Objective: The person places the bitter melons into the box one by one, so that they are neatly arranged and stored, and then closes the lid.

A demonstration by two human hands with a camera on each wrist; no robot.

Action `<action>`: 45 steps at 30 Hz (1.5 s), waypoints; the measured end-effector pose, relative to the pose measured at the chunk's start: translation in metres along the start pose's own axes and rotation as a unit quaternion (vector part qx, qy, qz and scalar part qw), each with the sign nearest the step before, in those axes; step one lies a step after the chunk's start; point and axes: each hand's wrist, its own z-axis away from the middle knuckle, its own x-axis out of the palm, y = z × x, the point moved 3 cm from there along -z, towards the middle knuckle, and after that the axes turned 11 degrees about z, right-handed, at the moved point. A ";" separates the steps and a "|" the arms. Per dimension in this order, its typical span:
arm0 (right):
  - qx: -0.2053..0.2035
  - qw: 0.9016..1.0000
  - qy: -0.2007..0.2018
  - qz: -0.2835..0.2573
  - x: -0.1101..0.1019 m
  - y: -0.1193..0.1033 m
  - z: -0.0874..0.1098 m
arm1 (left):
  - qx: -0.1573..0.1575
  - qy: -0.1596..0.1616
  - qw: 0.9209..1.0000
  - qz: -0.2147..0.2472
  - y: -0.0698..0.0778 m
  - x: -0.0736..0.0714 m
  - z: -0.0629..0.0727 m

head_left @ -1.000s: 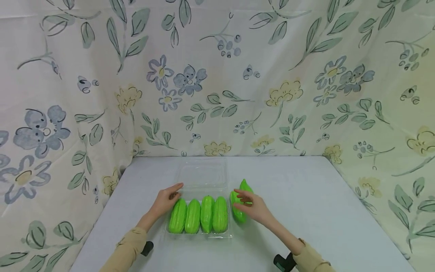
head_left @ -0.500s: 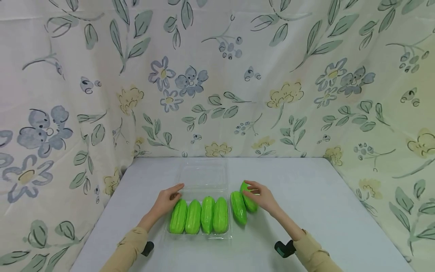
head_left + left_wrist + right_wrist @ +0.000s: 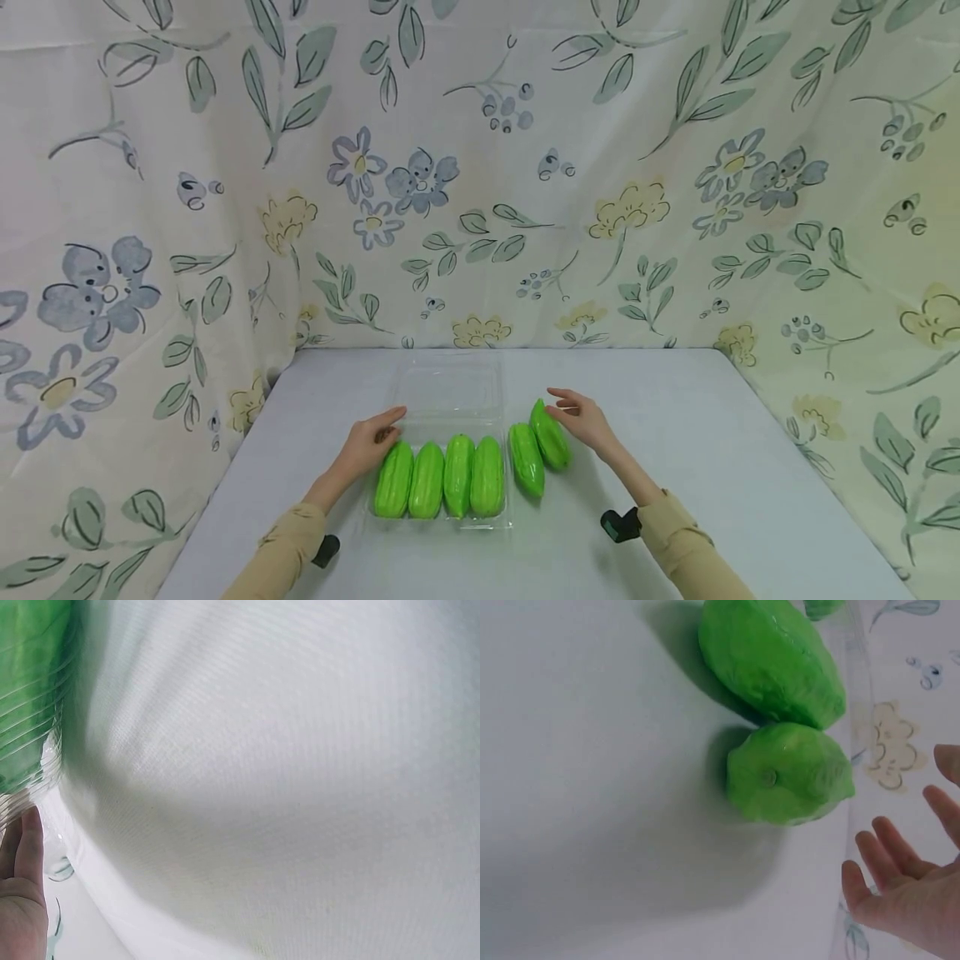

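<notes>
At lower centre of the head view, two green gourds [image 3: 527, 460] lie beside the clear tray [image 3: 431, 429], your right hand [image 3: 586, 421] spread just off them, your left hand [image 3: 367, 442], cut off in its wrist view, touching the tray, pinching or not you can't tell.

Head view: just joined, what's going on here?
A person has their left hand at the left edge of a clear plastic box, its lid open on the far side. Four green gourd-like pieces stand in a row inside. Two loose pieces lie on the table to the right. The right hand is beside the outer one, fingers apart, holding nothing.
</notes>
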 end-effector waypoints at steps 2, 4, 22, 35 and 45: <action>0.000 1.000 -0.009 0.006 0.001 0.002 -0.003 | 0.001 0.001 1.000 0.003 0.000 0.000 0.000; -0.003 1.000 -0.024 0.018 0.003 0.004 -0.006 | 0.003 0.004 1.000 0.005 0.001 0.000 0.000; -0.065 0.983 -0.168 0.029 0.015 0.017 -0.007 | 0.006 0.006 1.000 0.012 0.003 0.002 0.001; -0.045 0.987 -0.152 0.016 0.016 0.024 -0.008 | 0.006 0.011 1.000 0.010 0.003 0.001 -0.001; -0.020 0.990 -0.136 0.013 0.019 0.027 -0.007 | -0.008 0.007 1.000 0.008 0.002 0.001 -0.001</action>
